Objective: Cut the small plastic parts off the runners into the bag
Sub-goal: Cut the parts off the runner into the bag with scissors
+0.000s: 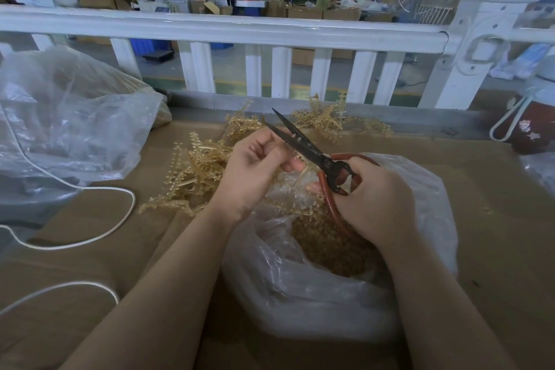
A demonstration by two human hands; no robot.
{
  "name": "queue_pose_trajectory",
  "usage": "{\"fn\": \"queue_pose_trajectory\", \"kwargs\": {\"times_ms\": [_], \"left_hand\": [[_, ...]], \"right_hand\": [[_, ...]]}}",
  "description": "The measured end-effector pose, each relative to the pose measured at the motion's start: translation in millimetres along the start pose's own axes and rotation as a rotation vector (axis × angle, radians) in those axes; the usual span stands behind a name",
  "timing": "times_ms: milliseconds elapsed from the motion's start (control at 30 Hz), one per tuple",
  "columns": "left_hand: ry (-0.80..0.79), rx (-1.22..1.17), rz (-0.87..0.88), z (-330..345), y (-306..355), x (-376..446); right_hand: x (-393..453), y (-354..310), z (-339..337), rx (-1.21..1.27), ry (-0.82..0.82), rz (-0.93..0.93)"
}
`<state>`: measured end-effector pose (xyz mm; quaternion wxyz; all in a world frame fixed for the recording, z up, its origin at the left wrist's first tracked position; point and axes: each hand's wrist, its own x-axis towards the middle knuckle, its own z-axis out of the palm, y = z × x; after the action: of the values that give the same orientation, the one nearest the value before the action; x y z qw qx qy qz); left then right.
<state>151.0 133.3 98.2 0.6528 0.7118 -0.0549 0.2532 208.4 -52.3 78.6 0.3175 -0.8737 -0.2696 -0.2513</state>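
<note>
Head view shows cutting under way — the left hand (255,165) pinches a runner (295,156) between open scissors (303,144) gripped by the right hand (369,195), above the bag (300,294) near the table's front edge — next, close the blades.

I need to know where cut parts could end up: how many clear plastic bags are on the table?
2: a big crumpled bag at the far left, and an open bag holding cut parts under the hands. More plastic at the right edge might be another.
</note>
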Motion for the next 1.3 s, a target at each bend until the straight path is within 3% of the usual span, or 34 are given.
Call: {"fn": "queue_pose_trajectory", "kwargs": {"times_ms": [333,1300], "left_hand": [[0.022,0.146,0.102,6.9,5.7,-4.4],[-0.037,0.005,0.101,9.6,4.9,-2.4]], "right_hand": [[0.4,-0.1,-1.9,-0.023,-0.023,-0.013],[1.7,-4.9,-3.6,0.060,-0.049,0.008]]}}
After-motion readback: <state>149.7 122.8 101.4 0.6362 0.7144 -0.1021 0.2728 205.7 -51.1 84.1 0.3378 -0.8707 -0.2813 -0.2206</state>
